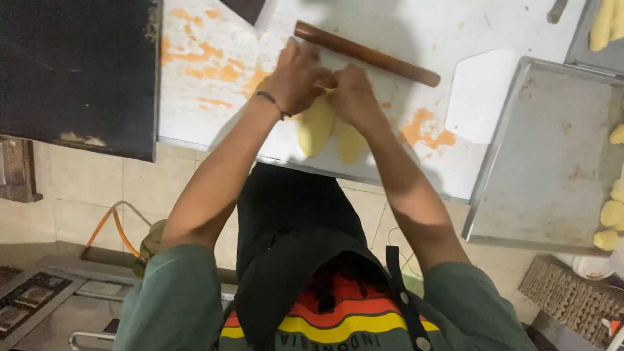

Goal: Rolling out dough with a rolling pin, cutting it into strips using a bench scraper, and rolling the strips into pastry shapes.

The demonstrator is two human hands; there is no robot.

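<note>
My left hand, with a dark band at the wrist, and my right hand meet on the white worktop. Both press on the far end of a pale yellow dough piece, whose two flat lobes hang toward me below the hands. Fingers of both hands are curled over the dough's top edge, which they hide. A brown wooden rolling pin lies at an angle just beyond my hands.
A white plastic scraper lies right of the pin. A metal tray at the right carries shaped dough pieces along its edge. A second tray with dough is at top right. A dark slab sits at left.
</note>
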